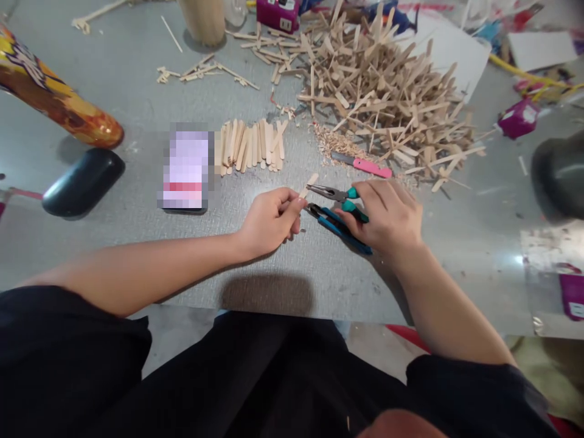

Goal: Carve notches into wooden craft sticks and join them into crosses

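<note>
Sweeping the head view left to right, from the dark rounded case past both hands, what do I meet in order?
Dark rounded case, phone, left hand, teal-handled pliers, right hand, dark object at the right edge.

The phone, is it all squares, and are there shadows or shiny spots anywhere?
Head view: the phone is masked by blocky squares, unreadable; head view: the pliers look fairly clear; head view: a dark shadow falls on the near side of the table, and a small white glare shines at right.

grey textured tabletop [337, 286], huge messy heap of flat wooden sticks [378, 97], kinda neat row of pale wooden sticks [250, 146], pink-handled blade [371, 168]
</note>
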Demonstrator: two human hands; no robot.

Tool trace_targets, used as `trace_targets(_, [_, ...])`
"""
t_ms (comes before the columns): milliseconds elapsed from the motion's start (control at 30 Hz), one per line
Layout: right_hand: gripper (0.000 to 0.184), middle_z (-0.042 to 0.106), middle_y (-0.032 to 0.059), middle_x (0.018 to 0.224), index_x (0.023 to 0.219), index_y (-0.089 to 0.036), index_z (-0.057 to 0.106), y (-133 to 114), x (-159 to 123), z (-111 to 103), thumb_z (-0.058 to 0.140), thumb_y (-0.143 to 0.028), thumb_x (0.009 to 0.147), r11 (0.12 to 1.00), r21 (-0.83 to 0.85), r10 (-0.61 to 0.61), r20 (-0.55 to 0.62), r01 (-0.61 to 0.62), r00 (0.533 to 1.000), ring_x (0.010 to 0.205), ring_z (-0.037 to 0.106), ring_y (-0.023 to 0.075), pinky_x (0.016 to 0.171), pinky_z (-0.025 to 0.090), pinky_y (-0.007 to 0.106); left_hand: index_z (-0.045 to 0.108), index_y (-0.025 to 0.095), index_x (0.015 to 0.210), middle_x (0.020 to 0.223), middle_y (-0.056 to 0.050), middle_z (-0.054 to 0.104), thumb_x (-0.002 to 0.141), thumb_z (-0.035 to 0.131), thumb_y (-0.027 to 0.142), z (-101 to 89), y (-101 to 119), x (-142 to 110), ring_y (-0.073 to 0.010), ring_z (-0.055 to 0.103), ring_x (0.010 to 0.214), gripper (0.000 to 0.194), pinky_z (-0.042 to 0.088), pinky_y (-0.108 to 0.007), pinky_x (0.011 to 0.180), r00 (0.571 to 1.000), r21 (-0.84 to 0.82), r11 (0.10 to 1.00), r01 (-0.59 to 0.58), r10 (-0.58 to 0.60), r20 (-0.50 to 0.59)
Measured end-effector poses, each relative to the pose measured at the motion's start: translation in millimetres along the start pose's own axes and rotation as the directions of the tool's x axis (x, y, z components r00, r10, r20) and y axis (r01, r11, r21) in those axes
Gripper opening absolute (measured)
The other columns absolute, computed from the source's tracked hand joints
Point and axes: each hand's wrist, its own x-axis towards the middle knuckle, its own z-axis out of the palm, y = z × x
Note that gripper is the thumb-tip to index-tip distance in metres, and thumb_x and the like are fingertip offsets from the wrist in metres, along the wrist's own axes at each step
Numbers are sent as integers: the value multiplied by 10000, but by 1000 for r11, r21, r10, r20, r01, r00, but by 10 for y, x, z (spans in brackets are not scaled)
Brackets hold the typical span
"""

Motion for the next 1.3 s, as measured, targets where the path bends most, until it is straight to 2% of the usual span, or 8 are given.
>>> trace_targets(200, [416, 857, 173, 1111, 1270, -228, 815, -46, -73, 19, 693, -609, 1156, 995, 95, -12, -60, 17, 998, 989, 801, 392, 825, 601, 526, 756, 181, 1003, 577, 7, 705, 1146, 798, 447, -14, 44, -6, -89, 585, 432, 305, 468, -194, 443, 1000, -18, 1000, -7, 8, 20])
trace_targets(333, [447, 835, 143, 1024, 1238, -249, 788, -64, -127, 47, 611, -654, 1170, 927, 361, 193, -233, -100, 953, 905, 801, 352, 815, 630, 512, 758, 180, 997, 559, 6, 698, 1132, 831, 503, -18, 55, -12, -90, 564, 410, 357, 465, -200, 431, 999, -51, 998, 24, -22, 31])
trace_targets(400, [481, 815, 134, 994, 1252, -267, 779, -49, -148, 42, 557, -687, 1177, 913, 381, 269, -292, -146, 918, 877, 787, 349, 829, 636, 528, 756, 184, 988, 558, 8, 696, 1120, 852, 518, -16, 56, -12, -87, 561, 410, 372, 465, -197, 431, 1000, -69, 997, 25, -24, 18])
trace_targets(500, [389, 851, 143, 1072, 1287, -269, 769, -27, -152, 26, 644, -616, 1164, 946, 312, 190, -322, -86, 928, 932, 818, 353, 881, 658, 531, 743, 193, 988, 579, 3, 716, 1099, 870, 586, -15, 61, -10, -89, 566, 408, 428, 459, -199, 417, 1000, -107, 994, 12, -11, 13])
trace_targets(600, [334, 888, 177, 1192, 1305, -238, 766, -41, -133, 27, 766, -521, 1127, 960, 278, 91, -265, -14, 960, 1070, 858, 385, 950, 683, 538, 716, 206, 1001, 612, -2, 743, 1059, 884, 691, -20, 71, -14, -101, 592, 414, 516, 472, -206, 401, 999, -162, 987, 9, -1, 47])
trace_targets(867, [351, 878, 185, 1250, 1314, -266, 748, -199, -147, 27, 704, -558, 1124, 934, 346, 122, -84, -86, 989, 1156, 838, 413, 1007, 673, 597, 620, 249, 1044, 671, -12, 804, 984, 885, 838, -6, 88, -41, -134, 664, 429, 648, 480, -212, 397, 963, -274, 951, 141, -67, 262])
trace_targets(1100, [367, 879, 177, 1212, 1320, -244, 735, -249, -180, 66, 702, -558, 1133, 932, 363, 60, -169, 6, 984, 1080, 837, 380, 912, 684, 543, 594, 249, 1020, 778, -45, 873, 952, 937, 809, -5, 115, -44, -156, 740, 476, 660, 532, -225, 441, 914, -374, 898, 230, -68, 399])
trace_targets(1300, [361, 868, 122, 1174, 1354, -260, 710, -224, -212, 146, 747, -550, 1144, 917, 390, 7, -218, 80, 976, 1011, 825, 323, 819, 675, 468, 565, 230, 1069, 821, -58, 890, 1045, 867, 769, 3, 73, -55, -171, 786, 522, 618, 554, -223, 472, 891, -419, 878, 232, -19, 453])
